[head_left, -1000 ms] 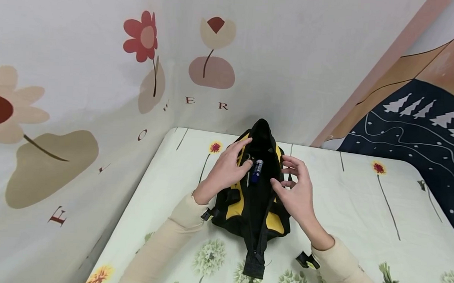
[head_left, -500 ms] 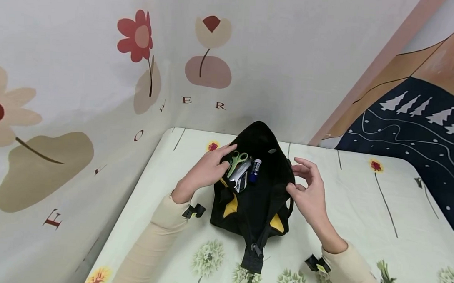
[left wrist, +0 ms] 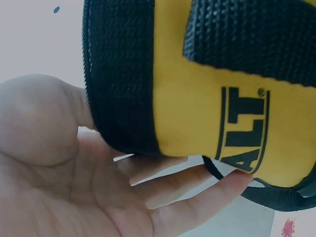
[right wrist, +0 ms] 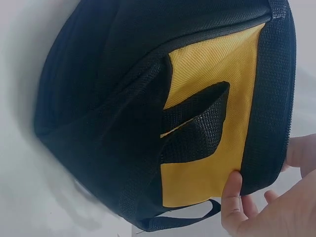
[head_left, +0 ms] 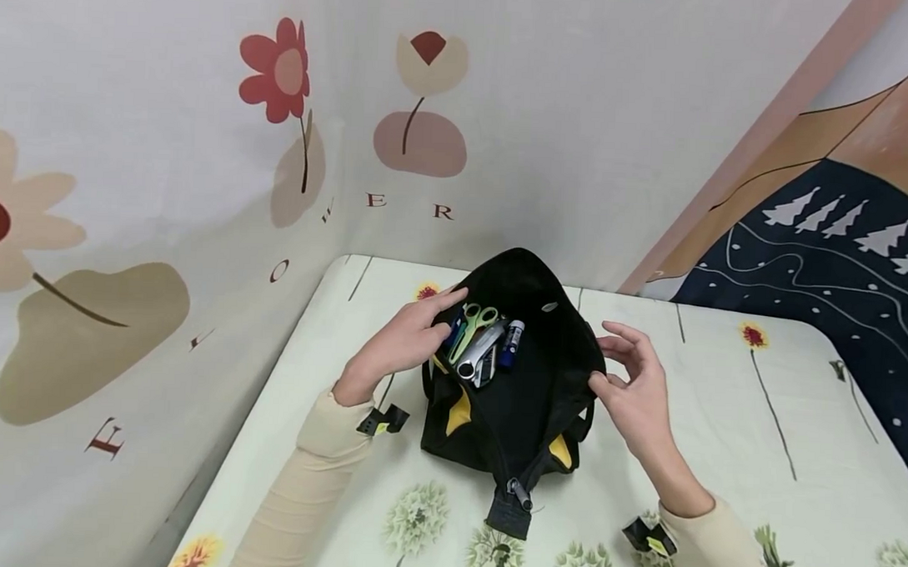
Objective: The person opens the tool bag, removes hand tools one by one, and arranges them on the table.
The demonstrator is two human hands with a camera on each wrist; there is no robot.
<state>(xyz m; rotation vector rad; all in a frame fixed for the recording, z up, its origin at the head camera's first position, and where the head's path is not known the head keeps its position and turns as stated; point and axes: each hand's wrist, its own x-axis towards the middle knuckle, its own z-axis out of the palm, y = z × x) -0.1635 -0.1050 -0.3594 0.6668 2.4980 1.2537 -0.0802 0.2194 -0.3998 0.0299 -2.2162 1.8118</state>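
A black and yellow zippered tool bag (head_left: 525, 403) stands with its mouth spread wide. My left hand (head_left: 401, 338) holds the bag's left rim, its thumb over the inner side and its fingers along the yellow outside (left wrist: 187, 118). On the opposite rim, my right hand (head_left: 638, 394) pinches the edge between thumb and fingers, beside the yellow side panel (right wrist: 207, 182). Inside lie green-handled scissors (head_left: 487, 315), a silver tool (head_left: 481, 352) of unclear kind and a blue tube with a pale cap (head_left: 509, 349). Something blue beside the scissors is partly hidden by my left hand.
The bag rests on a table with a white flowered cover (head_left: 720, 393). Behind it rises a pale printed cloth wall (head_left: 549, 153), with another along the left. The zipper pull (head_left: 520, 493) hangs at the bag's near end.
Both hands have moved apart, the left leftward and the right rightward, pulling the bag's mouth from narrow to wide. The scissors and silver tool have come into fuller view.
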